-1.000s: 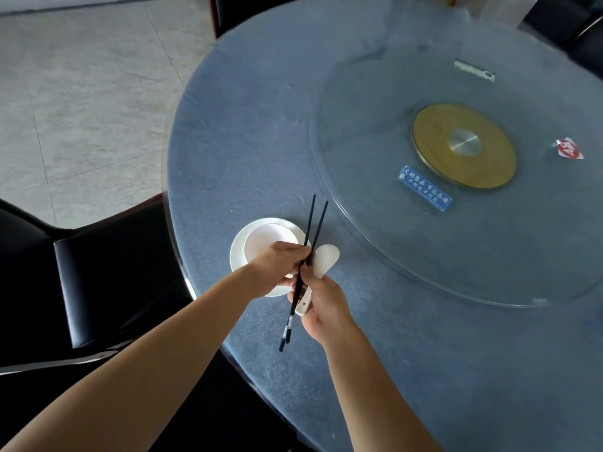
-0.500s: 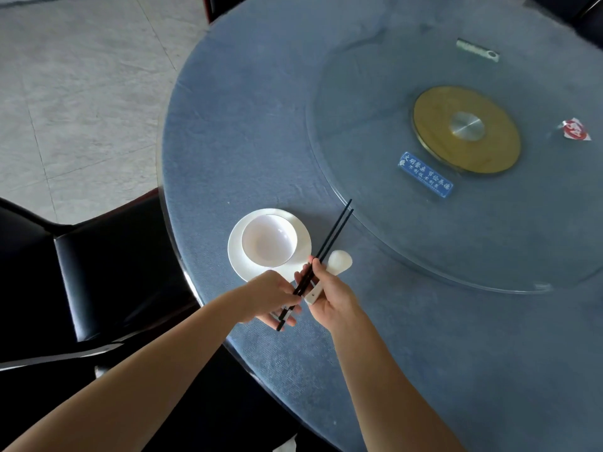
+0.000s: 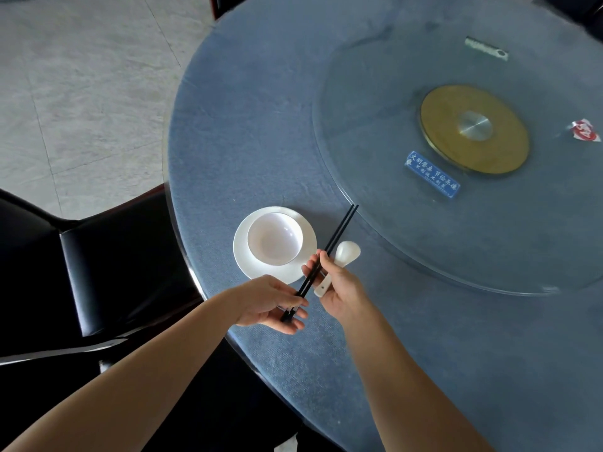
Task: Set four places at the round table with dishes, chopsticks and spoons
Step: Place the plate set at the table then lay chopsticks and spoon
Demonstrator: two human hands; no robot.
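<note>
Chopsticks (image 3: pixel 336 237) and spoon (image 3: pixel 347 252) handle gripped by right hand (image 3: pixel 339 285); chopsticks' near ends pinched by left hand (image 3: pixel 269 303); bowl (image 3: pixel 275 238) on plate (image 3: pixel 244 261) seen just beyond left hand.

Head view looks steeply down (close) over the table (image 3: pixel 228 141).

Soft, even daylight here, brightest on the tiled floor (image 3: pixel 81 93) at upper left. The only really dark spot is the black chair (image 3: pixel 114 272), which crushes to near-solid shadow. The glass turntable (image 3: pixel 391 230) has a milky sheen, and the white bowl (image 3: pixel 275 239) carries a small highlight. Fisheye bends the table (image 3: pixel 244 125) rim, and the far top-right corner smears a bit.
</note>
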